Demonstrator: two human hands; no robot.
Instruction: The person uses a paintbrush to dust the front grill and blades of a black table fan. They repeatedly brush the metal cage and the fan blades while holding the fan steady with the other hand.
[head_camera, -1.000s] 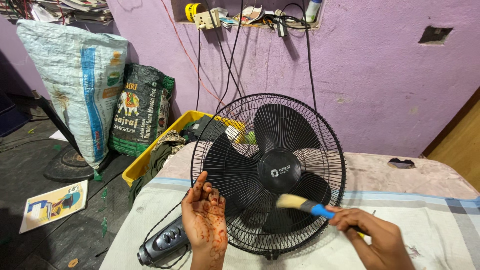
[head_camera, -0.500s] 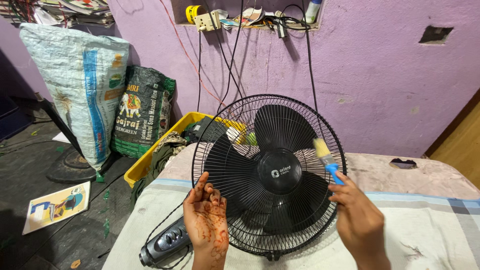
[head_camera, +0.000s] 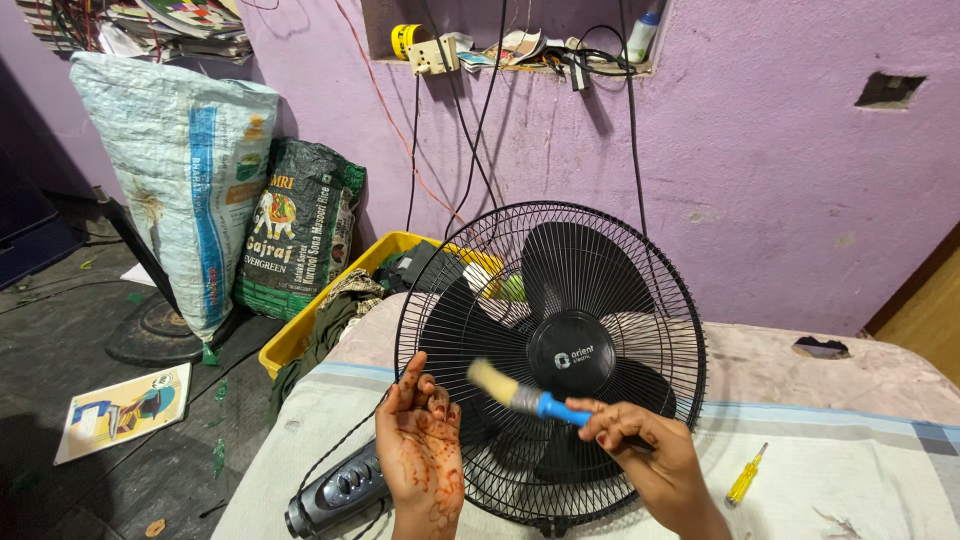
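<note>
Black fan (head_camera: 552, 360) standing on the cloth-covered table (head_camera: 850, 470) — right in front of both hands. Left hand (head_camera: 422, 455) open, palm up, touching the wire cage's left side. Right hand (head_camera: 648, 465) closed around a blue-handled brush (head_camera: 520, 397) — bristles against the cage, just beside the left fingers.

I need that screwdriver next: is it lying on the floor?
No, the screwdriver lies on the cloth-covered table, right of the fan and the right hand.
</note>
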